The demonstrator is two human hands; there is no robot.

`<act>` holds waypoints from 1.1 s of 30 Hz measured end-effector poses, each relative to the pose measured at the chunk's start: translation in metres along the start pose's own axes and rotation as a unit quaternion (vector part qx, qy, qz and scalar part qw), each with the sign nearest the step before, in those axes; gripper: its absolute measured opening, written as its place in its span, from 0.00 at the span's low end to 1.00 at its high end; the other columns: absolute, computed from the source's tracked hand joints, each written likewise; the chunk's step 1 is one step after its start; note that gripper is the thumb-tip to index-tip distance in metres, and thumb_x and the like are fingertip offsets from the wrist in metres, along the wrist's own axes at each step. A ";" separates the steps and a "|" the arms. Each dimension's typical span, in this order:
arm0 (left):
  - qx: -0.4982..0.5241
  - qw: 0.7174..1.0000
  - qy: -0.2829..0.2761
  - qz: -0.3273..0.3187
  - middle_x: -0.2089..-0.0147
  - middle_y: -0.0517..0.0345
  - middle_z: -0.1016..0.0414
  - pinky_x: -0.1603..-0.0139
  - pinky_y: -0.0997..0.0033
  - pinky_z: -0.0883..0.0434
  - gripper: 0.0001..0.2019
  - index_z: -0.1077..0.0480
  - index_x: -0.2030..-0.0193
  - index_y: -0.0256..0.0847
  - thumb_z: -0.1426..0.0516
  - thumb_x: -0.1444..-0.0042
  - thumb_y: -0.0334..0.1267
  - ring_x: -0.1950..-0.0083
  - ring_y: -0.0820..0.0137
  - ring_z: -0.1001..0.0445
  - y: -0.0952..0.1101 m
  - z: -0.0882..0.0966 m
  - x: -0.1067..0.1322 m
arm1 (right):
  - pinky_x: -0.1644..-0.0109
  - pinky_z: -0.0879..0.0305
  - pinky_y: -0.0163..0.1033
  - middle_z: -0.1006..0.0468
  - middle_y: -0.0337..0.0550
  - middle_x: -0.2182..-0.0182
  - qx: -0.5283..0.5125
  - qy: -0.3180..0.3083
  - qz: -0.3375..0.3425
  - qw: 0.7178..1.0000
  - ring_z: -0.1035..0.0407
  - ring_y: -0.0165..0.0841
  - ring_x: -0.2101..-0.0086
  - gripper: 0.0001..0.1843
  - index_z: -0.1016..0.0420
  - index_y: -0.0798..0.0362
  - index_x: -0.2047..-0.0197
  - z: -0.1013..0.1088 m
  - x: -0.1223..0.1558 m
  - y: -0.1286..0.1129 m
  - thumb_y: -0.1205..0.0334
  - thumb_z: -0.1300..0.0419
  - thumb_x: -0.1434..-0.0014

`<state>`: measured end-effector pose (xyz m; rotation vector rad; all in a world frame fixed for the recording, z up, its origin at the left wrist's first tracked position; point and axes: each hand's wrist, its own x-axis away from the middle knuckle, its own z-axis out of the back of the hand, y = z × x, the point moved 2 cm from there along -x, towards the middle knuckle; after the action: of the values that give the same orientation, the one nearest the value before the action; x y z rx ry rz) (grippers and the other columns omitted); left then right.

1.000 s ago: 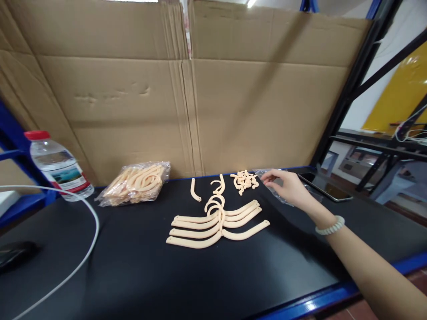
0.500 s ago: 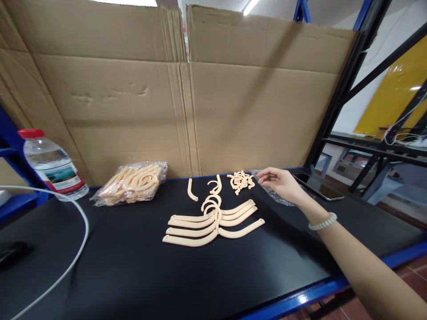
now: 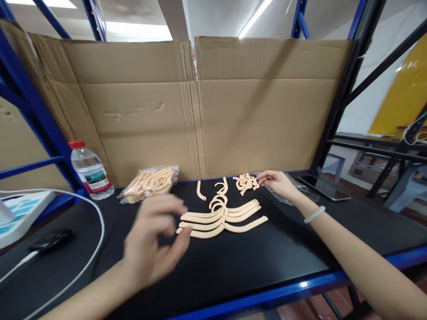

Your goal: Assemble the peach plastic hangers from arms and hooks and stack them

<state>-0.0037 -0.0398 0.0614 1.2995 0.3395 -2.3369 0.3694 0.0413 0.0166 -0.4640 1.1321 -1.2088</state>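
Note:
Several cream plastic hanger arms and hooks [image 3: 223,217] lie stacked in the middle of the black bench top [image 3: 260,262]. A loose hook piece [image 3: 200,191] lies just behind them. My right hand [image 3: 277,182] reaches to a little heap of small cream clips [image 3: 246,183], its fingers curled with the tips at the heap's right edge. My left hand [image 3: 156,242] hovers over the bench, left of the stack, fingers apart and bent, holding nothing, slightly blurred by motion.
A clear bag of cream hanger parts [image 3: 151,183] and a water bottle [image 3: 90,170] stand at the back left. A phone [image 3: 323,187] and crumpled clear plastic [image 3: 293,192] lie right. A white cable [image 3: 80,262] and a dark object [image 3: 50,240] lie left. Cardboard [image 3: 253,111] walls the back.
My left hand has come into view over the bench. The view has tilted up and pulled back. My right hand stays at the clip heap, fingers now closer to it.

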 end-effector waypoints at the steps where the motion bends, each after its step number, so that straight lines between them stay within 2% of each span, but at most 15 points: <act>1: 0.019 1.000 -0.002 0.008 0.61 0.56 0.25 0.55 0.59 0.27 0.04 0.35 0.65 0.44 0.45 0.37 0.36 0.58 0.64 0.27 -0.002 -0.006 -0.011 | 0.59 0.27 0.40 0.19 0.47 0.71 0.010 -0.002 -0.001 1.000 0.23 0.35 0.67 0.14 0.24 0.56 0.66 -0.002 -0.002 0.001 0.72 0.48 0.54; 2: 0.041 0.999 -0.014 0.023 0.64 0.57 0.26 0.57 0.62 0.27 0.07 0.37 0.68 0.44 0.45 0.38 0.34 0.61 0.66 0.26 -0.008 -0.013 -0.021 | 0.59 0.27 0.40 0.19 0.47 0.70 0.022 -0.005 -0.002 1.000 0.23 0.35 0.66 0.13 0.24 0.56 0.66 -0.005 -0.005 0.001 0.72 0.47 0.52; 4: 0.035 0.989 -0.101 0.098 0.67 0.58 0.26 0.60 0.66 0.29 0.07 0.36 0.68 0.43 0.47 0.38 0.36 0.63 0.67 0.26 -0.026 -0.031 -0.034 | 0.58 0.27 0.40 0.19 0.48 0.68 0.052 -0.018 -0.006 0.998 0.23 0.35 0.65 0.10 0.24 0.56 0.65 -0.011 -0.012 -0.001 0.71 0.46 0.48; 5: 0.003 0.975 -0.159 0.158 0.66 0.58 0.25 0.56 0.66 0.29 0.08 0.34 0.67 0.42 0.49 0.36 0.36 0.61 0.67 0.26 -0.038 -0.041 -0.038 | 0.58 0.27 0.39 0.19 0.49 0.68 0.070 -0.027 -0.010 0.997 0.23 0.35 0.64 0.10 0.24 0.57 0.64 -0.014 -0.016 -0.004 0.71 0.45 0.46; 6: -0.009 0.965 -0.189 0.180 0.65 0.57 0.24 0.54 0.67 0.30 0.11 0.33 0.68 0.42 0.52 0.35 0.35 0.60 0.67 0.25 -0.049 -0.049 -0.041 | 0.59 0.27 0.39 0.19 0.49 0.68 0.091 -0.038 -0.016 0.995 0.24 0.35 0.65 0.09 0.24 0.57 0.63 -0.019 -0.021 -0.007 0.72 0.44 0.44; 9: -0.047 0.940 -0.245 0.232 0.64 0.56 0.22 0.53 0.66 0.31 0.13 0.29 0.69 0.41 0.50 0.35 0.38 0.58 0.66 0.25 -0.075 -0.072 -0.047 | 0.59 0.27 0.40 0.21 0.46 0.66 0.163 -0.084 -0.033 0.982 0.25 0.33 0.65 0.05 0.25 0.59 0.60 -0.038 -0.036 -0.019 0.68 0.41 0.39; 11: -0.085 0.914 -0.270 0.290 0.62 0.51 0.22 0.53 0.61 0.30 0.15 0.27 0.65 0.39 0.50 0.34 0.43 0.57 0.63 0.25 -0.087 -0.086 -0.048 | 0.58 0.27 0.42 0.22 0.43 0.62 0.215 -0.122 -0.042 0.968 0.26 0.32 0.63 0.08 0.25 0.58 0.58 -0.054 -0.045 -0.029 0.61 0.40 0.36; 13: -0.113 0.881 -0.294 0.353 0.56 0.50 0.24 0.52 0.56 0.28 0.15 0.29 0.55 0.35 0.46 0.35 0.46 0.55 0.63 0.25 -0.095 -0.101 -0.050 | 0.56 0.28 0.43 0.23 0.43 0.59 0.265 -0.156 -0.048 0.950 0.27 0.33 0.61 0.10 0.26 0.56 0.56 -0.072 -0.053 -0.038 0.58 0.41 0.35; 15: -0.124 0.850 -0.317 0.401 0.49 0.49 0.27 0.51 0.55 0.27 0.16 0.31 0.47 0.36 0.44 0.37 0.45 0.52 0.63 0.26 -0.099 -0.115 -0.051 | 0.55 0.28 0.44 0.24 0.44 0.56 0.310 -0.181 -0.056 0.932 0.27 0.35 0.59 0.12 0.26 0.56 0.54 -0.090 -0.058 -0.047 0.56 0.41 0.35; 20: -0.090 0.784 -0.378 0.484 0.46 0.47 0.29 0.52 0.56 0.26 0.17 0.33 0.45 0.35 0.43 0.37 0.41 0.51 0.62 0.26 -0.100 -0.142 -0.057 | 0.52 0.29 0.47 0.26 0.48 0.51 0.395 -0.220 -0.081 0.888 0.29 0.38 0.55 0.15 0.28 0.55 0.49 -0.126 -0.066 -0.065 0.56 0.41 0.35; 24: -0.046 0.742 -0.405 0.532 0.46 0.47 0.29 0.52 0.56 0.26 0.17 0.33 0.45 0.35 0.42 0.37 0.41 0.50 0.62 0.26 -0.102 -0.151 -0.062 | 0.51 0.30 0.49 0.27 0.49 0.50 0.432 -0.224 -0.107 0.867 0.29 0.39 0.53 0.16 0.29 0.56 0.47 -0.144 -0.069 -0.069 0.57 0.40 0.35; 27: -0.008 0.721 -0.402 0.565 0.46 0.47 0.29 0.51 0.56 0.26 0.17 0.33 0.45 0.35 0.42 0.37 0.41 0.50 0.61 0.26 -0.108 -0.151 -0.062 | 0.50 0.30 0.50 0.28 0.49 0.49 0.441 -0.212 -0.127 0.863 0.30 0.40 0.52 0.17 0.30 0.56 0.47 -0.153 -0.070 -0.067 0.57 0.40 0.36; 33: 0.111 0.706 -0.330 0.617 0.45 0.47 0.30 0.51 0.55 0.26 0.17 0.33 0.44 0.36 0.43 0.37 0.41 0.50 0.61 0.26 -0.115 -0.139 -0.053 | 0.51 0.30 0.49 0.28 0.49 0.49 0.404 -0.199 -0.180 0.874 0.30 0.40 0.53 0.17 0.30 0.56 0.47 -0.157 -0.072 -0.060 0.58 0.40 0.36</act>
<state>0.0677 0.1320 0.0332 0.3461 -0.8347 -1.4208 0.2084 0.1264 0.0298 -0.2519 0.1228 -1.6856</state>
